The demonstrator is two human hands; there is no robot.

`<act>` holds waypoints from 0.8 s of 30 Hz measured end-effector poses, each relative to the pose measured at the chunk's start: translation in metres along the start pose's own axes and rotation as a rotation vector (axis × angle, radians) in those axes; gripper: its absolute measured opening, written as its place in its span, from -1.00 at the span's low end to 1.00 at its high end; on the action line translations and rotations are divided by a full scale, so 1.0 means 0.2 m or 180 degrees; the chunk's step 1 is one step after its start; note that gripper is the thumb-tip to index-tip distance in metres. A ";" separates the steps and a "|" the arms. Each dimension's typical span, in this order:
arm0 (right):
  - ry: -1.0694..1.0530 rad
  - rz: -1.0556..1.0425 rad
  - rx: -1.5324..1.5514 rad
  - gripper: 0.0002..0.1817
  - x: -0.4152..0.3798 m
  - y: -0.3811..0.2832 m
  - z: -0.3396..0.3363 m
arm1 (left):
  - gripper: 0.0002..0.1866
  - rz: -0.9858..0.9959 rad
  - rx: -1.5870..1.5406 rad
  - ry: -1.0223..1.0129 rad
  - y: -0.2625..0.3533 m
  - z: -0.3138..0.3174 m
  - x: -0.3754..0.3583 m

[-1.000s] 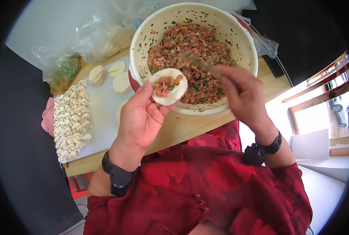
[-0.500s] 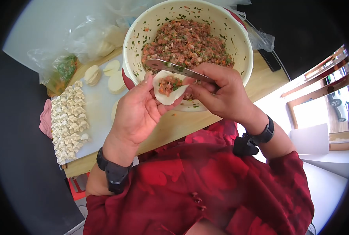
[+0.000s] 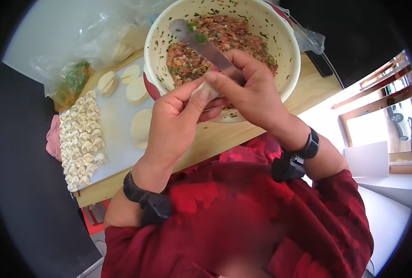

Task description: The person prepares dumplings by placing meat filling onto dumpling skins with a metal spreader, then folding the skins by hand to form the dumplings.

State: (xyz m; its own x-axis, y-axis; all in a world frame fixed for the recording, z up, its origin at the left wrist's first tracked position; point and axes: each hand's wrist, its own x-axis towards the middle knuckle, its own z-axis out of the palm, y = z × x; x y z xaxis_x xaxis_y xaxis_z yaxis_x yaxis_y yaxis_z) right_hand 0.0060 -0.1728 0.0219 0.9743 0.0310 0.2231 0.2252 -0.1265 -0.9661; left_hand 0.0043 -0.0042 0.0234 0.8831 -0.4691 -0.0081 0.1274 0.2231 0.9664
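Note:
My left hand point(image 3: 171, 123) is closed around a folded dumpling point(image 3: 206, 91), its thumb pressing on the dough. The wrapper is mostly hidden by fingers, and its filling no longer shows. My right hand point(image 3: 257, 92) grips a flat metal spatula point(image 3: 208, 48) with bits of green on its blade, which points up and left over the bowl. The right thumb and fingertips also meet the dumpling's edge. Just beyond both hands stands a large cream bowl point(image 3: 287, 55) of minced meat filling point(image 3: 236, 34) with chopped greens.
Left of the hands, a white board point(image 3: 115, 153) carries rows of finished dumplings point(image 3: 81, 139) and stacks of round wrappers point(image 3: 138, 90). Plastic bags point(image 3: 99, 41) lie behind it. A pink cloth point(image 3: 53, 139) is at the left edge, a dark phone-like object point(image 3: 321, 65) right of the bowl.
The wrapper, open with filling showing before, is now folded between my hands. My left hand has moved right and closed its thumb over it. The spatula's blade has swung upward.

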 end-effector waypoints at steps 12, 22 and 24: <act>-0.0277 0.0102 -0.0086 -0.76 -0.02 -0.03 -0.04 | -0.68 0.0198 -0.0309 0.0076 0.02 -0.08 -0.01; -0.0154 -0.0363 -0.0376 -0.86 -0.03 -0.02 0.00 | -0.75 0.0673 0.0501 0.0663 -0.04 -0.14 0.00; -0.0206 -0.0295 -0.0290 -0.86 -0.03 -0.01 0.01 | -0.80 0.0787 0.0484 0.0739 -0.03 -0.14 -0.01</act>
State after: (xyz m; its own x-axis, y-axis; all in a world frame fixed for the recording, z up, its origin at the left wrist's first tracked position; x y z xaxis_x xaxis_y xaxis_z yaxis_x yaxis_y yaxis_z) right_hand 0.0005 -0.1699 0.0216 0.9479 0.1101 0.2990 0.3162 -0.2096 -0.9252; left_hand 0.0147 0.0182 0.0098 0.9599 -0.2066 0.1893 -0.1559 0.1677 0.9734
